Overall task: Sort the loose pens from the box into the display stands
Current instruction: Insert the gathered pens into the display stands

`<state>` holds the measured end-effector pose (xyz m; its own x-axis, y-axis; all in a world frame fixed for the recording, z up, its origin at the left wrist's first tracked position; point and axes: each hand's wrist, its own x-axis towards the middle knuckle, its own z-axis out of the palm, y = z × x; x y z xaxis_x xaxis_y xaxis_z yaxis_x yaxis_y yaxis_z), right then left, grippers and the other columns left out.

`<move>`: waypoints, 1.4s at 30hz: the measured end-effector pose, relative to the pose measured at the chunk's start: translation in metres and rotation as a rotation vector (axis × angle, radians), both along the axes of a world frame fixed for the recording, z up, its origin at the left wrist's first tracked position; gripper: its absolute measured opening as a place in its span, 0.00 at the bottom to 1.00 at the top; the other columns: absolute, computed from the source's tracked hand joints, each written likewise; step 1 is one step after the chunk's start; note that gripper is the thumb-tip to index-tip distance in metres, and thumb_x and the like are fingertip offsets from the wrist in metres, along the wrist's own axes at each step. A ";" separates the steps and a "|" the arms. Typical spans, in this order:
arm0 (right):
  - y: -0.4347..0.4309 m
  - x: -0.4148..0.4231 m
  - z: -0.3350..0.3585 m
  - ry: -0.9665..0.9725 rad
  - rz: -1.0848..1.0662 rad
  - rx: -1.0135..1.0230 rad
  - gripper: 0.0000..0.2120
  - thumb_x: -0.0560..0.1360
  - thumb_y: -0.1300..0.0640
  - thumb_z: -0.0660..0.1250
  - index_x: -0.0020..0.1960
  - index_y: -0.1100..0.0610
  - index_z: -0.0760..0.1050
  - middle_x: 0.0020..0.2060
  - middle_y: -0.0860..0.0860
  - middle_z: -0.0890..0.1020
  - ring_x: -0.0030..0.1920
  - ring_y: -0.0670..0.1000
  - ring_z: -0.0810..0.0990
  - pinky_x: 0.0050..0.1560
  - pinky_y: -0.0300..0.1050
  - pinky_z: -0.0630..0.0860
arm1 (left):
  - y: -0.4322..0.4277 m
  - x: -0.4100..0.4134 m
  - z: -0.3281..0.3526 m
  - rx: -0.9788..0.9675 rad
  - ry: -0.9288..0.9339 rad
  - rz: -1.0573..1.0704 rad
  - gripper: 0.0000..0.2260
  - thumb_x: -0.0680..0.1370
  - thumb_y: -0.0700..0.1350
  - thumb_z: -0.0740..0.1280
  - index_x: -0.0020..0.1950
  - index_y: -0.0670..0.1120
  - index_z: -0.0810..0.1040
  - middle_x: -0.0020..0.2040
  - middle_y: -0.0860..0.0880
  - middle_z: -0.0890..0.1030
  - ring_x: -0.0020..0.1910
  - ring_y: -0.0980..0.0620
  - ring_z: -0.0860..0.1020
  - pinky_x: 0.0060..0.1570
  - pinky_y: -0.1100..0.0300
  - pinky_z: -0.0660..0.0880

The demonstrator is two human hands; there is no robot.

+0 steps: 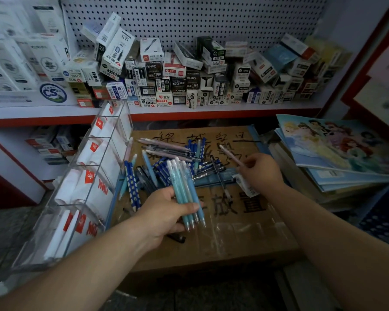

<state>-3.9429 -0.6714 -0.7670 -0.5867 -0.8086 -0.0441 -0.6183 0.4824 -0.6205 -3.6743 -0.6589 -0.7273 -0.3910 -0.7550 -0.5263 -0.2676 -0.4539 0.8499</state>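
- My left hand (164, 213) grips a bundle of pale blue and teal plastic pens (185, 194), fingers and thumb curled round the barrels, white caps pointing away from me and tips towards me.
- My right hand (262, 170) pinches one slim pink pen (230, 154) near its lower end, the pen slanting up and to the left over the pile.
- The loose heap of pens (169, 158) sprawls across the top of a brown cardboard box with black handwriting (234, 232): pink ones at the back, dark ones in the middle, dark blue white-dotted ones (133, 187) at the left edge.
- Just left of the box leans a clear acrylic display stand (94, 173), its compartments showing white cards with red logos.
- Behind, a white shelf with a red edge (211, 110) carries a jumble of small pen cartons (177, 81).
- On the right lies a stack of cartoon-covered notebooks (337, 142).
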 end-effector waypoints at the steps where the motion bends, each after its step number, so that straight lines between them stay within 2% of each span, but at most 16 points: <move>1: -0.002 0.001 0.001 -0.005 0.002 0.001 0.11 0.76 0.51 0.75 0.56 0.53 0.82 0.44 0.49 0.82 0.41 0.49 0.80 0.40 0.48 0.80 | 0.001 0.000 0.000 -0.003 -0.005 -0.006 0.14 0.76 0.36 0.73 0.58 0.48 0.79 0.49 0.48 0.88 0.53 0.46 0.85 0.60 0.40 0.79; 4: -0.007 0.005 0.000 -0.018 -0.002 -0.013 0.10 0.75 0.54 0.76 0.55 0.55 0.83 0.45 0.50 0.82 0.42 0.51 0.80 0.46 0.52 0.82 | 0.001 0.004 -0.001 -0.015 -0.010 -0.018 0.14 0.76 0.36 0.73 0.59 0.48 0.79 0.50 0.48 0.87 0.53 0.47 0.85 0.60 0.40 0.79; 7: -0.005 0.009 0.002 -0.038 -0.022 -0.029 0.12 0.76 0.55 0.74 0.58 0.56 0.82 0.50 0.53 0.84 0.45 0.52 0.80 0.49 0.50 0.82 | 0.000 0.006 -0.001 -0.020 0.006 -0.011 0.14 0.76 0.36 0.73 0.59 0.47 0.79 0.50 0.47 0.87 0.53 0.46 0.85 0.59 0.40 0.80; 9: 0.001 0.012 0.007 -0.080 -0.006 -0.057 0.12 0.78 0.55 0.73 0.60 0.56 0.82 0.50 0.52 0.84 0.43 0.49 0.79 0.45 0.46 0.80 | 0.002 0.005 0.000 -0.023 0.020 -0.013 0.14 0.76 0.35 0.73 0.58 0.47 0.79 0.49 0.47 0.88 0.53 0.46 0.85 0.59 0.39 0.79; 12: 0.018 0.017 0.022 -0.072 0.063 -0.074 0.11 0.79 0.54 0.71 0.60 0.55 0.81 0.44 0.47 0.81 0.41 0.43 0.78 0.34 0.35 0.72 | 0.005 -0.003 0.005 -0.028 0.053 -0.019 0.13 0.76 0.35 0.73 0.57 0.48 0.79 0.50 0.47 0.87 0.53 0.46 0.85 0.59 0.40 0.79; 14: 0.035 0.023 0.035 -0.026 0.121 -0.081 0.11 0.79 0.53 0.71 0.59 0.55 0.82 0.43 0.44 0.80 0.41 0.41 0.77 0.34 0.33 0.70 | 0.009 -0.011 0.010 -0.029 0.078 -0.027 0.14 0.76 0.35 0.73 0.57 0.48 0.79 0.51 0.46 0.87 0.54 0.46 0.85 0.57 0.42 0.81; 17: 0.066 0.030 0.056 0.005 0.168 -0.095 0.08 0.78 0.52 0.71 0.57 0.52 0.82 0.42 0.42 0.81 0.41 0.41 0.79 0.35 0.34 0.74 | 0.018 -0.027 0.018 -0.027 0.126 -0.043 0.14 0.75 0.35 0.73 0.58 0.48 0.78 0.53 0.45 0.87 0.54 0.46 0.85 0.55 0.44 0.82; 21: 0.119 0.030 0.086 -0.061 0.179 -0.082 0.04 0.77 0.53 0.72 0.52 0.50 0.79 0.41 0.45 0.83 0.40 0.42 0.82 0.37 0.35 0.76 | 0.038 -0.052 0.029 -0.050 0.158 -0.096 0.15 0.75 0.36 0.73 0.59 0.48 0.79 0.54 0.46 0.86 0.54 0.46 0.84 0.55 0.45 0.82; 25: 0.173 0.014 0.121 -0.151 0.191 -0.035 0.05 0.77 0.59 0.72 0.50 0.54 0.77 0.39 0.50 0.85 0.37 0.45 0.84 0.40 0.42 0.83 | 0.065 -0.080 0.043 -0.063 0.225 -0.168 0.15 0.76 0.35 0.73 0.60 0.46 0.79 0.51 0.46 0.87 0.50 0.47 0.86 0.44 0.52 0.83; 27: 0.200 0.004 0.138 -0.191 0.151 -0.072 0.09 0.76 0.61 0.73 0.54 0.54 0.76 0.39 0.52 0.86 0.37 0.47 0.85 0.38 0.40 0.83 | 0.085 -0.096 0.053 -0.088 0.260 -0.192 0.15 0.75 0.35 0.73 0.60 0.46 0.80 0.50 0.46 0.87 0.50 0.47 0.86 0.44 0.51 0.84; 30: 0.249 -0.011 0.156 -0.191 0.078 -0.170 0.13 0.75 0.62 0.74 0.55 0.52 0.75 0.39 0.50 0.87 0.39 0.49 0.86 0.42 0.48 0.84 | 0.122 -0.117 0.066 -0.139 0.289 -0.243 0.15 0.75 0.36 0.74 0.61 0.46 0.80 0.51 0.46 0.87 0.51 0.47 0.85 0.51 0.47 0.83; 34: 0.338 -0.034 0.158 -0.240 -0.046 -0.298 0.11 0.76 0.67 0.71 0.52 0.55 0.75 0.41 0.56 0.86 0.42 0.55 0.87 0.45 0.54 0.83 | 0.166 -0.136 0.075 -0.133 0.328 -0.334 0.10 0.77 0.35 0.72 0.57 0.44 0.81 0.48 0.47 0.88 0.48 0.48 0.86 0.44 0.52 0.84; 35: 0.360 -0.040 0.155 -0.238 -0.095 -0.335 0.10 0.76 0.69 0.70 0.51 0.57 0.75 0.40 0.57 0.85 0.40 0.56 0.86 0.45 0.53 0.83 | 0.174 -0.141 0.076 -0.132 0.330 -0.347 0.09 0.77 0.34 0.72 0.56 0.43 0.81 0.48 0.47 0.88 0.48 0.47 0.86 0.43 0.52 0.85; 38: 0.420 -0.053 0.140 -0.224 -0.272 -0.384 0.05 0.79 0.68 0.67 0.49 0.59 0.78 0.38 0.57 0.85 0.38 0.54 0.85 0.41 0.42 0.81 | 0.194 -0.160 0.080 -0.134 0.329 -0.368 0.08 0.77 0.34 0.72 0.55 0.42 0.81 0.49 0.44 0.87 0.47 0.44 0.86 0.43 0.49 0.85; 41: 0.464 -0.056 0.126 -0.197 -0.396 -0.377 0.05 0.79 0.61 0.69 0.51 0.54 0.82 0.42 0.51 0.87 0.43 0.51 0.86 0.45 0.45 0.79 | 0.212 -0.182 0.084 -0.143 0.315 -0.426 0.09 0.77 0.35 0.72 0.55 0.43 0.81 0.48 0.46 0.87 0.48 0.44 0.86 0.43 0.49 0.84; 42: 0.476 -0.056 0.123 -0.153 -0.431 -0.374 0.05 0.78 0.61 0.70 0.50 0.53 0.82 0.42 0.49 0.87 0.43 0.49 0.86 0.45 0.43 0.79 | 0.218 -0.189 0.085 -0.147 0.310 -0.449 0.09 0.77 0.35 0.72 0.56 0.43 0.81 0.47 0.47 0.88 0.48 0.45 0.86 0.42 0.50 0.84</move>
<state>-3.9987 -0.1958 -0.6442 -0.8752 -0.4757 0.0881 -0.3049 0.4010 -0.8638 -3.8637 -0.4407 -0.6420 -0.8106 -0.5354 -0.2372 -0.1347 -0.2238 0.9653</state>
